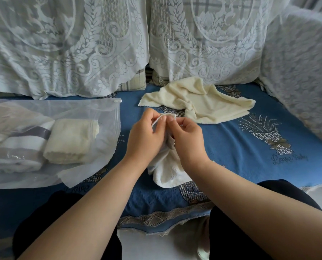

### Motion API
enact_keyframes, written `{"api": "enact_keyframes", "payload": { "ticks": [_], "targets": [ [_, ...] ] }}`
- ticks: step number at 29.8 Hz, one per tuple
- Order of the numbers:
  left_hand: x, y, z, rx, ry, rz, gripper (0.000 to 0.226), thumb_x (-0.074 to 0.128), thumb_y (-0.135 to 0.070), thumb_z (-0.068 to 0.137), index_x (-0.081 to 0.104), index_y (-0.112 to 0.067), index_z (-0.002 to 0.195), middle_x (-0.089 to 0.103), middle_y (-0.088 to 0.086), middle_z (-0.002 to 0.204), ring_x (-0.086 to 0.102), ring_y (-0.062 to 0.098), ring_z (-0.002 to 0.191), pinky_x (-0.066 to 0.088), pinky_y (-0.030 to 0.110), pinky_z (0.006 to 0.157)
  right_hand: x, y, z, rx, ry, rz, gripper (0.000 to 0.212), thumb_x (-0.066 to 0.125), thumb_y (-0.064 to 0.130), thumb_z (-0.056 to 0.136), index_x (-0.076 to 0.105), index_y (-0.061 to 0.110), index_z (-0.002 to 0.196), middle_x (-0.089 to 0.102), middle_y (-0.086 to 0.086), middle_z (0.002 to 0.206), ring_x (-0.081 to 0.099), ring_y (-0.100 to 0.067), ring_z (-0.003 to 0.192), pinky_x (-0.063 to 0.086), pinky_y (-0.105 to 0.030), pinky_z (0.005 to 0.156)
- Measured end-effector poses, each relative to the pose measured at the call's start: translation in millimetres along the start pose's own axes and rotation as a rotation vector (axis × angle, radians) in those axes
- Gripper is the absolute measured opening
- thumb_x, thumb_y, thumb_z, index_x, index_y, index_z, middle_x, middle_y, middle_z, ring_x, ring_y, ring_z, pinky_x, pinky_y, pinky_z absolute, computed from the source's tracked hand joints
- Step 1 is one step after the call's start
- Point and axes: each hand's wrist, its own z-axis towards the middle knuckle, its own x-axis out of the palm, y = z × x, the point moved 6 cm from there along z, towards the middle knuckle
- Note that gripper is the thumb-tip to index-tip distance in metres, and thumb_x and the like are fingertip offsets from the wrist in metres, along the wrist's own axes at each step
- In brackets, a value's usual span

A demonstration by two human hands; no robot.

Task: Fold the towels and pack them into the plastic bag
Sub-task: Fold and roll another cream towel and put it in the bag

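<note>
While both hands (165, 136) pinch, white towel (167, 173) dangles below

both hands (167, 136) pinching white towel (167, 171), bag (107, 117) left

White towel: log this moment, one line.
left hand + right hand pinch white towel | cream towel unfolded | plastic bag part-packed

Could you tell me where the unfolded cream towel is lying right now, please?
In the head view, the unfolded cream towel lies crumpled on the blue patterned sofa cover, right of centre, just beyond both hands and below the white lace-covered cushion.
</note>
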Motion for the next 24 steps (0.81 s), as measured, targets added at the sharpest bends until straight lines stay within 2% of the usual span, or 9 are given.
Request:
{"api": "enact_keyframes", "payload": {
  "ticks": [2,4,7,10,14,18,20,22,24],
  "targets": [
    [0,3,4,0.043,0.051,0.116,0.023,0.056,-0.035,0.093,0.055,-0.013,0.084,0.062,-0.004,0.068,0.057,0.019,0.064,0.042,0.035,0.059,-8,3,14,-0.009,-0.058,-0.025,0.029,0.057,0.031,0.092,0.055,0.017,0.066,0.049,0.011,0.049,0.043,-0.009,0.051,0.039,-0.031,0.057],
    [3,9,8,0.032,0.149,0.167,0.031,0.057,-0.04,0.091,0.052,-0.014,0.075,0.057,0.0,0.06,0.052,0.021,0.058,0.041,0.036,0.056,-24,9,32,0.015,-0.13,0.026,0.025,0.054,0.029,0.095,0.057,0.016,0.073,0.05,0.005,0.058,0.045,-0.009,0.056,0.041,-0.028,0.06],
    [7,15,9,0.019,0.274,0.243,0.032,0.054,-0.047,0.091,0.056,-0.02,0.073,0.056,-0.001,0.057,0.053,0.016,0.056,0.042,0.034,0.055,-41,22,49,0.023,-0.152,0.211,0.019,0.05,0.023,0.099,0.056,0.011,0.085,0.053,0.002,0.066,0.049,-0.007,0.058,0.043,-0.021,0.059],
    [13,23,3,-0.001,0.41,0.318,0.037,0.055,-0.05,0.089,0.051,-0.024,0.063,0.05,-0.004,0.052,0.047,0.011,0.052,0.033,0.031,0.05,-59,36,60,-0.04,-0.159,0.284,0.02,0.047,0.024,0.1,0.054,0.01,0.087,0.053,0.001,0.067,0.05,-0.006,0.058,0.043,-0.021,0.057],
    [26,26,-7,-0.064,0.58,0.21,0.037,0.061,-0.043,0.088,0.058,-0.011,0.07,0.056,-0.002,0.066,0.051,0.014,0.062,0.035,0.027,0.057,-96,49,77,-0.034,-0.244,0.323,0.023,0.049,0.026,0.099,0.057,0.013,0.082,0.06,0.0,0.073,0.057,-0.011,0.067,0.05,-0.027,0.068],
    [17,15,-9,-0.244,0.578,-0.254,0.068,0.067,-0.055,0.075,0.048,0.009,0.068,0.043,0.007,0.065,0.039,0.016,0.062,0.029,0.03,0.06,-125,32,88,0.038,-0.284,0.367,0.022,0.051,0.027,0.098,0.058,0.015,0.081,0.06,-0.001,0.074,0.058,-0.014,0.068,0.051,-0.03,0.069],
    [7,9,-7,-0.276,0.563,-0.36,0.075,0.069,-0.061,0.068,0.046,0.011,0.066,0.041,0.009,0.065,0.037,0.019,0.061,0.03,0.031,0.059,-135,17,88,0.1,-0.311,0.358,0.021,0.051,0.028,0.097,0.06,0.017,0.081,0.058,-0.002,0.074,0.056,-0.016,0.069,0.048,-0.032,0.069],
    [-4,3,-3,-0.243,0.555,-0.28,0.064,0.07,-0.054,0.075,0.043,0.002,0.058,0.035,0.005,0.057,0.034,0.016,0.055,0.027,0.028,0.055,-143,6,85,0.14,-0.334,0.379,0.022,0.053,0.027,0.097,0.059,0.018,0.078,0.056,-0.001,0.072,0.054,-0.015,0.069,0.046,-0.033,0.068],
    [-17,3,3,-0.143,0.477,0.041,0.054,0.067,-0.047,0.082,0.038,-0.012,0.053,0.03,-0.004,0.05,0.03,0.011,0.049,0.025,0.027,0.053,-152,7,84,0.149,-0.354,0.354,0.02,0.054,0.029,0.096,0.06,0.019,0.079,0.057,0.0,0.073,0.055,-0.016,0.072,0.048,-0.033,0.069]
  ]
}}
